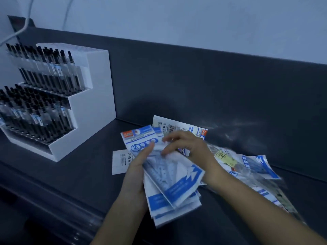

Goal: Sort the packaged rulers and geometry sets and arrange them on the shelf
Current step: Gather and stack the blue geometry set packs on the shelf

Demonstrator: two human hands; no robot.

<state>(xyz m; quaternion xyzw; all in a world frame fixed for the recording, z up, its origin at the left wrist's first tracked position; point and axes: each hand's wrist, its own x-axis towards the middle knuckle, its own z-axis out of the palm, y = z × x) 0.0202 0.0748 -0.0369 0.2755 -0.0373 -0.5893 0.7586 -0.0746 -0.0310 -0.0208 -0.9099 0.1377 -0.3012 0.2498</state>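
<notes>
Left hand [136,166] gripping fanned glossy packets [177,184] (blue-white), right hand [191,147] pinching the top one — matte shelf [79,174]

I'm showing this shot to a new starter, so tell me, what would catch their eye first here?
First, the fanned stack of blue-and-white packets at centre, gripped by the left hand with the right hand on top. Next, the white tiered pen rack at far left, and a loose heap of packets on the dark shelf to the right.

Left hand [139,165], right hand [187,145], fingers curled
</notes>
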